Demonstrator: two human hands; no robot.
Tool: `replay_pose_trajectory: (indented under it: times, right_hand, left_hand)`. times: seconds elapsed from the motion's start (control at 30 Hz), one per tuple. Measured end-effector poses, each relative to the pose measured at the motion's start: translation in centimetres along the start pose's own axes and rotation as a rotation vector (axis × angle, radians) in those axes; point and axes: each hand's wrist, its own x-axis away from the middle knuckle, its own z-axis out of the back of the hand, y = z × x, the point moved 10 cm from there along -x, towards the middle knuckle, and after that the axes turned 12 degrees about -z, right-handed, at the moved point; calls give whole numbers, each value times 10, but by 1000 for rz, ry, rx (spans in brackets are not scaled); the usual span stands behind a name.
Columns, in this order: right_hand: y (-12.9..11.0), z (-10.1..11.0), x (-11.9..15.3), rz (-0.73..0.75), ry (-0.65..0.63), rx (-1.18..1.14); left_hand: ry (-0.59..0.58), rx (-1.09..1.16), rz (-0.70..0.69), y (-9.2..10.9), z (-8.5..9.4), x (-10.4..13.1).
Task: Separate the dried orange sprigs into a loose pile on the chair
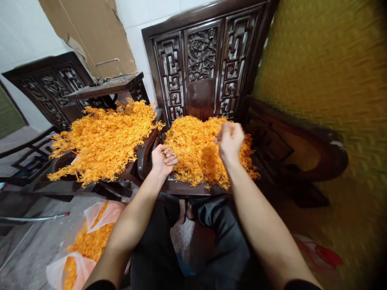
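Observation:
A heap of orange, curly flower-like pieces covers the seat of a dark carved wooden chair in front of me. At the heap's left edge is my left hand, palm up with its fingers curled in; whatever it may hold is too small to make out. My right hand is raised over the right part of the heap, its fingers pinched together and slightly blurred. Nothing can be clearly seen between them. A second orange heap lies to the left on another chair.
Plastic bags with more orange pieces stand on the floor at lower left. A small wooden table and cardboard are behind. A yellow-green textured surface rises at right, beside a dark curved armrest.

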Motion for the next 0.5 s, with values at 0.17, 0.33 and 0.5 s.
replay_pose_trajectory:
  times: [0.17,0.33,0.5]
  right_hand:
    - [14,-2,4,-157,-154,-53]
    - [-18,-69,62,143,-506,372]
    - [-48,-20,33,305,-26,419]
  left_hand:
    - [20,-194,-105,6,5,-4]
    - [-6,-302,-117,-5,-4,-1]
    - [150,-154,-213,19,17,-5]
